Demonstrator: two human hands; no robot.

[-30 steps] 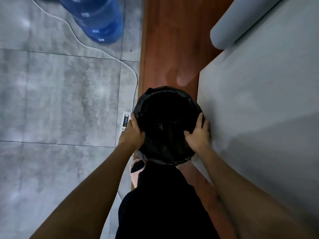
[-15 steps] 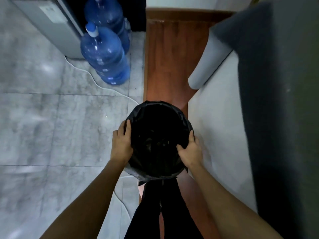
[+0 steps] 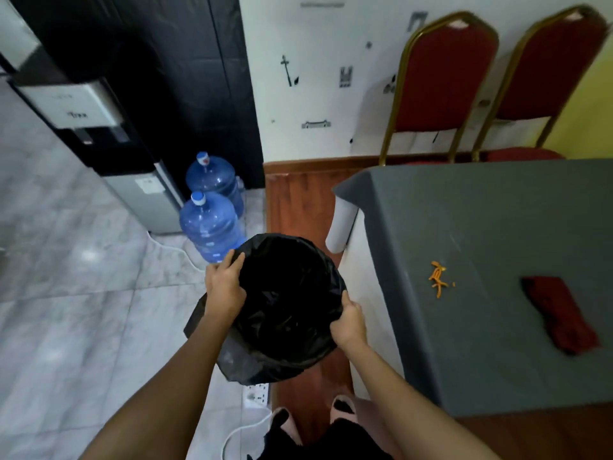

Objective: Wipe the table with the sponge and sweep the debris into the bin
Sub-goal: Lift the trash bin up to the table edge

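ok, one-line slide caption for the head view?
Both hands, left and right, grip the black-lined bin beside the grey table; orange debris unswept.

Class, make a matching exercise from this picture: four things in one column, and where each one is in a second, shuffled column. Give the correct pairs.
Things:
1. bin
2. orange debris
3. red cloth
4. water bottles

Places:
A. on the floor by the dispenser
B. held between both hands
C. near the table's left edge
D. on the table, right of the debris

Pairs: 1-B, 2-C, 3-D, 4-A
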